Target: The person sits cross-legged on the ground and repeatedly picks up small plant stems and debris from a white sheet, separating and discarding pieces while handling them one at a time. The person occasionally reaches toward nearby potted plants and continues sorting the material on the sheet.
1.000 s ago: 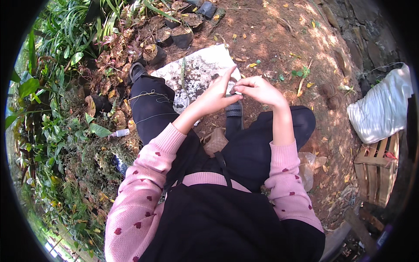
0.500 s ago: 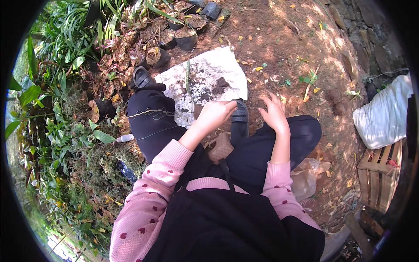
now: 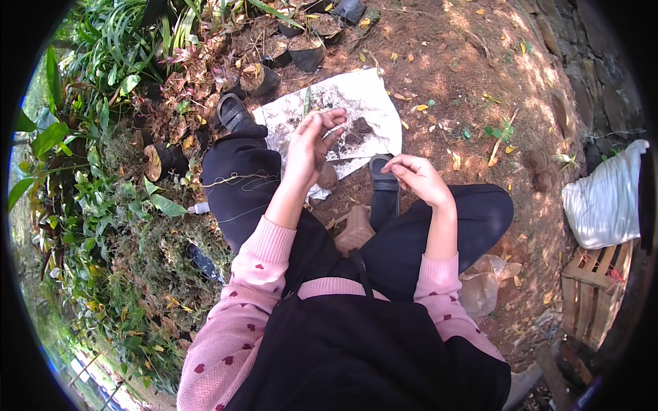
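My left hand (image 3: pixel 310 149) is raised above a white sheet (image 3: pixel 373 89) strewn with dark soil, its fingers apart and nothing plain to see in them. To its right, my right hand (image 3: pixel 421 179) is closed in a pinch near my right shoe (image 3: pixel 382 172). What the pinch holds is too small to make out. A faint thin dark line crosses the sheet between the hands. Beneath my left hand a rounded brown lump (image 3: pixel 327 177) shows in part. Loose thread (image 3: pixel 236 179) lies over my left thigh. On the sheet are a narrow green strip (image 3: pixel 306 101) and a clump of dark soil (image 3: pixel 361 125).
Dark plant bags (image 3: pixel 306 53) line the far left, beside dense plants (image 3: pixel 103 233). A brown bag (image 3: pixel 355 229) sits between my legs, and a clear plastic bag (image 3: pixel 483 288) by my right thigh. At right, a white sack (image 3: pixel 603 198) rests on a wooden crate (image 3: pixel 593 294).
My left hand has risen away from me and its fingers have opened from a pinch. My right hand has dropped slightly nearer, its spread fingers now pinched together.
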